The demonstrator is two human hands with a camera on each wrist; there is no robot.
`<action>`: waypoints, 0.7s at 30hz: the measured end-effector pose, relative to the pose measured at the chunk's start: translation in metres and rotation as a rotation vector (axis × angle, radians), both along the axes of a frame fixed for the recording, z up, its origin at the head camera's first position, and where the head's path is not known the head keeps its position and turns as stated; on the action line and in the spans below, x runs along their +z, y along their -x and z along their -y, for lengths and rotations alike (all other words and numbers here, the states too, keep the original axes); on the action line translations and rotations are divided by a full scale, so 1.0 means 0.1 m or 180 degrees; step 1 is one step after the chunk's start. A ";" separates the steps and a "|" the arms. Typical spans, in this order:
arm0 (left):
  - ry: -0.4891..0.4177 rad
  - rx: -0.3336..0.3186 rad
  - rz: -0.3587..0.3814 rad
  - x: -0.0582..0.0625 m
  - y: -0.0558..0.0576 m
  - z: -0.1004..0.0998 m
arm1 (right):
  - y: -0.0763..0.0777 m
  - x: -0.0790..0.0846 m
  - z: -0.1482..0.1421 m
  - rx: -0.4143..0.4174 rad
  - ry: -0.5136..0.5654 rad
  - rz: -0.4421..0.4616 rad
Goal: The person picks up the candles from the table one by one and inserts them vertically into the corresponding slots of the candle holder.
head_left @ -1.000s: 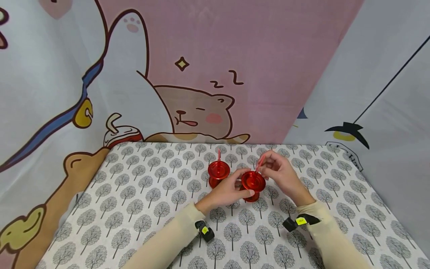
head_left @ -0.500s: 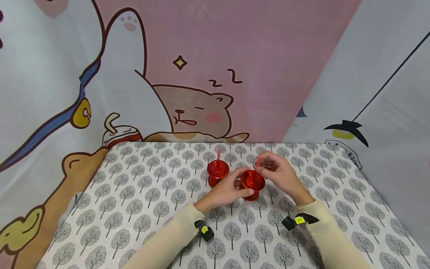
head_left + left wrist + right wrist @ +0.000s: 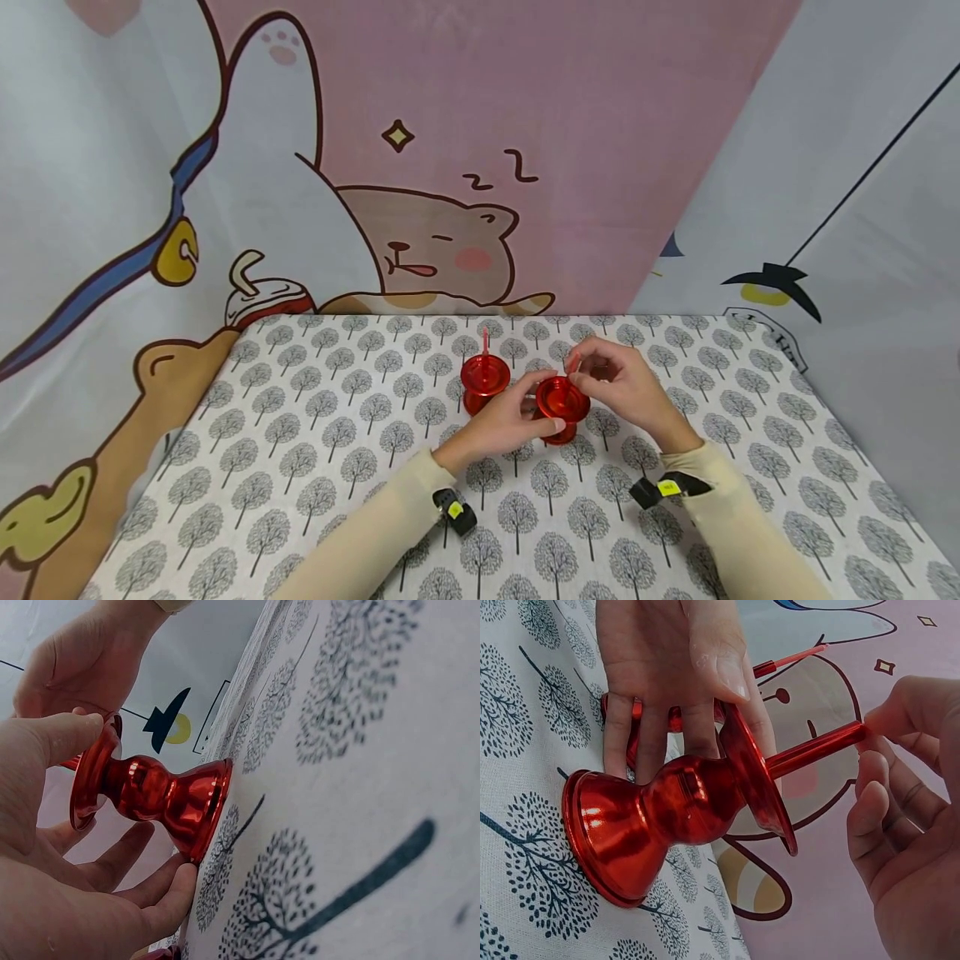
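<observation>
My left hand [image 3: 506, 425] holds a shiny red metal candle holder [image 3: 563, 398] upright on the table. Its thumb lies on the dish rim, while the other fingers reach round the far side, low by the base. From the dish rises a narrow red tube [image 3: 817, 750]. At the top of that tube, my right hand [image 3: 621, 385] pinches a thin red stick [image 3: 574, 364] between thumb and index finger; its lower part is hidden by the fingers and tube. A second, matching candle holder [image 3: 485, 377] stands just left, with a thin pinkish-red stick [image 3: 485, 342] upright in it.
A white cloth [image 3: 322, 500] printed with grey trees covers the table. Behind it hangs a pink backdrop [image 3: 600, 125] with cartoon animals. Black bands [image 3: 454, 510] sit on both wrists, over cream sleeves [image 3: 375, 542].
The stick in my right hand has gone lower toward the holder's tube, and less of it shows above the fingers. The left hand keeps its hold. The head view has shifted slightly.
</observation>
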State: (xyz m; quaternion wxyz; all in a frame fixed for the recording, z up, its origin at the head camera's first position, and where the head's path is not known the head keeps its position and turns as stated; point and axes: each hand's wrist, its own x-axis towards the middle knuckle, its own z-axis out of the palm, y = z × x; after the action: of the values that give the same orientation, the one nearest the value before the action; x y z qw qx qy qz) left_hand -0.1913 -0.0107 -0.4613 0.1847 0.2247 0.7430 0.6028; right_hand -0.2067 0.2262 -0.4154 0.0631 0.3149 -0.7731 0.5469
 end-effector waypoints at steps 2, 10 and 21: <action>-0.0014 -0.0007 -0.0002 0.00 0.00 0.00 | 0.00 0.00 0.00 0.0001 -0.0006 -0.0025; -0.0021 -0.0015 -0.0011 0.01 0.00 0.00 | 0.00 0.00 -0.01 -0.0027 -0.0004 0.0011; 0.0002 0.0018 -0.0013 0.02 -0.02 0.01 | -0.02 0.02 0.00 -0.0095 -0.0016 0.0069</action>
State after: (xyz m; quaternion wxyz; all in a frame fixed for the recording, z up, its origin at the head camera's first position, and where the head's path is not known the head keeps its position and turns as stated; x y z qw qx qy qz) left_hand -0.1897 -0.0120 -0.4596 0.1815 0.2238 0.7442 0.6026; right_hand -0.2052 0.2266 -0.4130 0.0621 0.2976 -0.7798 0.5473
